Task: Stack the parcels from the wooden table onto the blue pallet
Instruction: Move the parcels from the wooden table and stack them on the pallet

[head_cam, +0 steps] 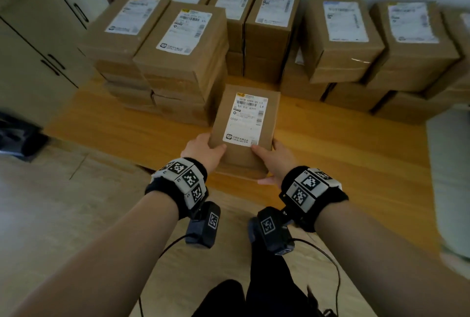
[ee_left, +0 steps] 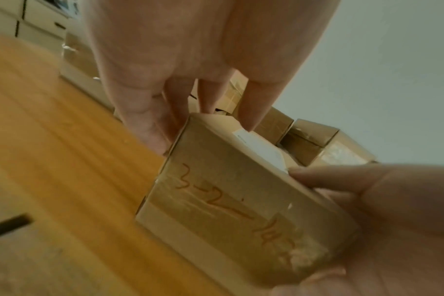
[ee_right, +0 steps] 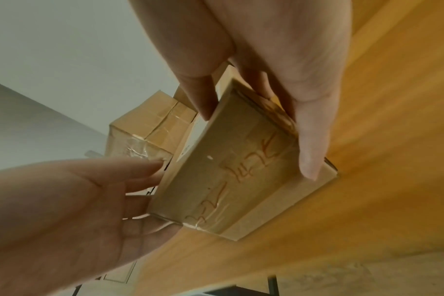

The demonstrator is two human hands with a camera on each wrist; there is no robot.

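A brown cardboard parcel (head_cam: 244,126) with a white shipping label sits at the near edge of the wooden table (head_cam: 101,123). My left hand (head_cam: 203,149) grips its near left corner, thumb on top. My right hand (head_cam: 274,156) grips the near right corner, thumb on top and fingers down the side. In the left wrist view my left hand (ee_left: 165,80) lies along the parcel (ee_left: 228,200), whose near face carries red handwriting. In the right wrist view my right hand (ee_right: 279,70) clasps the parcel (ee_right: 236,170). I cannot tell whether the parcel touches the table. No blue pallet is in view.
Stacks of labelled parcels (head_cam: 183,49) fill the back of the table, with more on the right (head_cam: 340,37). Pale cabinets (head_cam: 38,37) stand at the left, and a dark object (head_cam: 17,136) lies on the floor below them. A pale surface (head_cam: 450,177) borders the table's right end.
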